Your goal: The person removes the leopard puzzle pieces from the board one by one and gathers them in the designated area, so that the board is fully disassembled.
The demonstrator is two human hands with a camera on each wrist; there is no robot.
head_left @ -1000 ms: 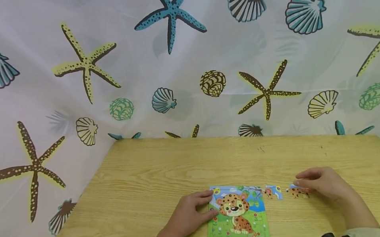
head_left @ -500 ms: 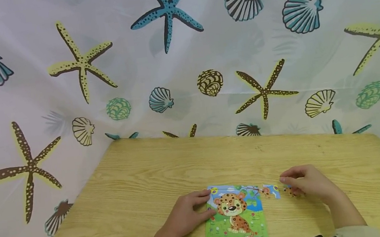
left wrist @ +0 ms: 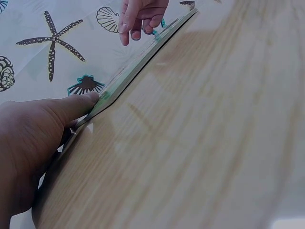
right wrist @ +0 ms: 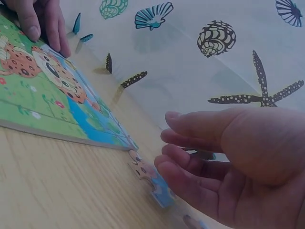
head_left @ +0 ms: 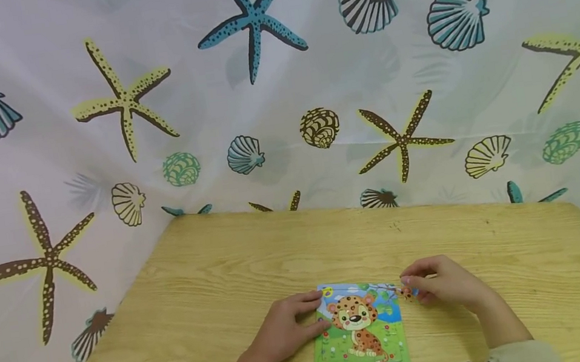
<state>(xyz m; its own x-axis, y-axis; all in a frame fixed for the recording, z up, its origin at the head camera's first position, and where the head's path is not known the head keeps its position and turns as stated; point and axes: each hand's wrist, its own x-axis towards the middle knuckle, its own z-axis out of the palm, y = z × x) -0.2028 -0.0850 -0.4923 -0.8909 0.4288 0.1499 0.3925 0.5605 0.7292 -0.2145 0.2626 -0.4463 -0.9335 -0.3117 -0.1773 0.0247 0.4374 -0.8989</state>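
The left hand (head_left: 287, 325) lay with relaxed fingers steadying the puzzle's (head_left: 362, 333) left edge on the counter (head_left: 225, 275). The right hand (head_left: 444, 286), fingers loosely curled, touched a loose piece (right wrist: 150, 179) lying just beside the puzzle's upper right corner. Fitting appeared underway; next, the piece likely needed turning and sliding into its gap. Open counter lay beyond.

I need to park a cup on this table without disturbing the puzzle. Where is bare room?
Bare wood runs behind the leopard puzzle board to the seashell curtain, and on the table beyond the left hand. It is crowded around the right hand and loose piece.
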